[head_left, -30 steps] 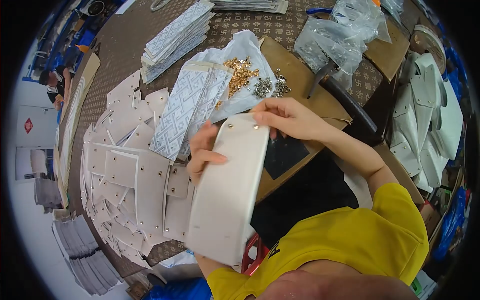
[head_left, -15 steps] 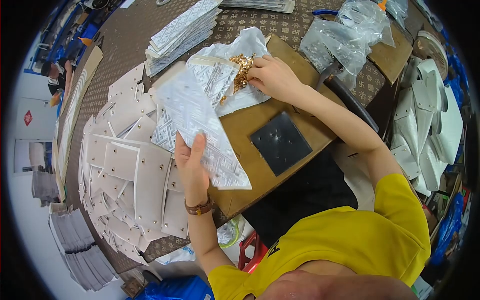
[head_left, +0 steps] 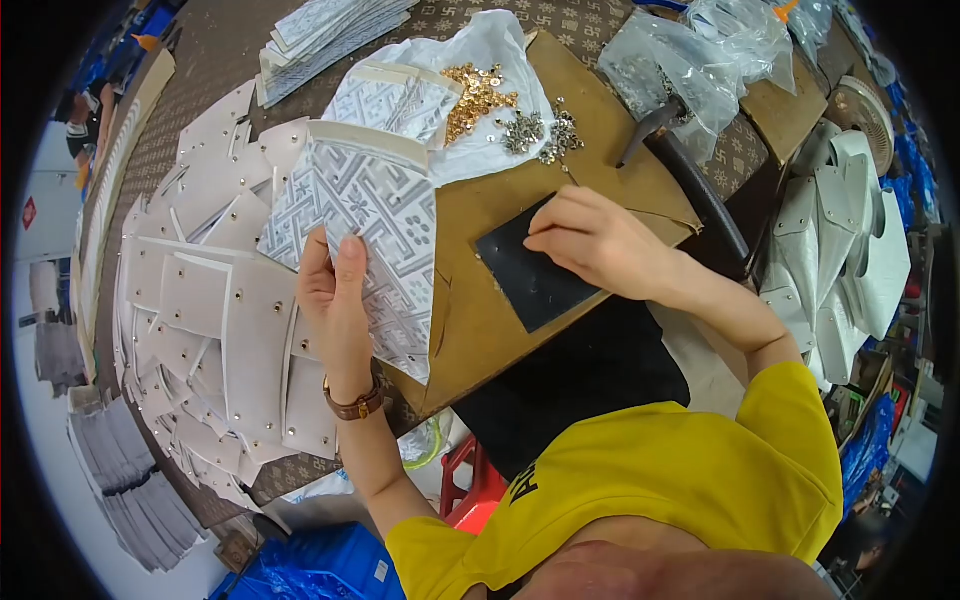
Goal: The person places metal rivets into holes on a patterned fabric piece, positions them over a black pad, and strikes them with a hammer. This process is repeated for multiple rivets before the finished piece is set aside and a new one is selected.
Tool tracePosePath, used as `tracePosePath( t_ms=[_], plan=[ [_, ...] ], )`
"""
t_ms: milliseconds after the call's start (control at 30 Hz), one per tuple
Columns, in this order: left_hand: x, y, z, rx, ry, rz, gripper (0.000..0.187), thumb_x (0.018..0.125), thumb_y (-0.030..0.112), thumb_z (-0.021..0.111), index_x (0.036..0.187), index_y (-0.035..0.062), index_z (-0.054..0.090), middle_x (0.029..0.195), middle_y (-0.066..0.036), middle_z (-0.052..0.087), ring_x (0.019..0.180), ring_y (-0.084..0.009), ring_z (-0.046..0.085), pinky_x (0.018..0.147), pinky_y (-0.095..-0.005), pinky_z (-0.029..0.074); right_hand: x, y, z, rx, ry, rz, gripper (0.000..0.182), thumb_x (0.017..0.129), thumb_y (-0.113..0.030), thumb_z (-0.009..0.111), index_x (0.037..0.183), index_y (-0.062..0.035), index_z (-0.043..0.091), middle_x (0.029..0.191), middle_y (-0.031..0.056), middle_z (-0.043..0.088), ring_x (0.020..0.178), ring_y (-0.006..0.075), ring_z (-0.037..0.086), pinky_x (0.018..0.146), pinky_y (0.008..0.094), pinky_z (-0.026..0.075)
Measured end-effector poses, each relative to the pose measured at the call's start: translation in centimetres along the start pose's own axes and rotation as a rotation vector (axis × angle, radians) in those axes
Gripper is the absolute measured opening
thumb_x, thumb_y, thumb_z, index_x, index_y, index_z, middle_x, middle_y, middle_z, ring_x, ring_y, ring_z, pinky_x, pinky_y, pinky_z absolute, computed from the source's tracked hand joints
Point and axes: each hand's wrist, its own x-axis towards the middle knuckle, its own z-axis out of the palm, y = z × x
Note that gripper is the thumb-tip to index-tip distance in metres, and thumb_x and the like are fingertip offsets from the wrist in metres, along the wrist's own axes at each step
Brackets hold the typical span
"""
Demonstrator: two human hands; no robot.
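My left hand (head_left: 335, 305) grips the lower left edge of a silver-and-white patterned panel (head_left: 395, 210), thumb on top. Over the black square pad (head_left: 540, 300), my right hand (head_left: 600, 245) is closed in a pinch; whatever its fingertips hold is too small to make out. The pad lies on a brown board (head_left: 460, 255). Beyond the hands, a white plastic sheet (head_left: 455, 168) carries a heap of gold rivet-like pieces (head_left: 475, 100), with silver ones (head_left: 522, 132) beside them. Another patterned panel (head_left: 385, 100) lies partly under the held one.
A large pile of pale panels with metal studs (head_left: 220, 300) covers the left side. A hammer (head_left: 700, 195) rests at the board's right, near clear plastic bags (head_left: 670, 75). Stacked patterned panels (head_left: 325, 45) lie at the back. White studded pieces (head_left: 840, 230) hang at the right.
My right hand has left the gold pieces and come back over the black pad, uncovering the silver ones. My left hand has turned the panel flatter and lowered it.
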Motion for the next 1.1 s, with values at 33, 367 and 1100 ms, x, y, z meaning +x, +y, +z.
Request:
tracePosePath(
  t_ms=[33,367,1100],
  plan=[
    [0.0,0.0,0.2,0.031,-0.027,0.014,0.026,0.107,0.02,0.071,0.124,-0.0004,0.068,0.112,0.001,0.071,0.101,-0.0048,0.058,0.091,-0.0207,0.044,-0.5,-0.2,0.2,-0.033,-0.007,-0.011,0.025,0.081,0.001,0.079,0.106,-0.0021,0.074,0.114,0.0102,0.068,0.1,0.0307,0.066,0.086,0.0408,0.055],
    [-0.6,-0.5,0.6,0.283,-0.092,0.052,0.027,0.102,0.016,0.075,0.122,-0.0023,0.07,0.108,-0.002,0.074,0.094,-0.0071,0.063,0.085,-0.0228,0.049,-3.6,-1.4,0.4,-0.067,0.119,0.107,0.028,0.088,0.003,0.077,0.116,-0.0011,0.073,0.114,0.0099,0.067,0.095,0.0268,0.066,0.082,0.0376,0.054],
    [-2.0,-0.5,5.1,0.931,-0.783,0.485,0.048,0.078,0.026,0.091,0.125,0.0241,0.08,0.142,-0.005,0.066,0.103,-0.0268,0.068,0.081,-0.036,0.058,-3.8,-2.5,0.2,0.39,0.098,0.628,0.024,0.099,-0.012,0.074,0.122,-0.0065,0.07,0.089,0.0106,0.072,0.074,0.0243,0.069,0.069,0.0352,0.054]
  ],
)
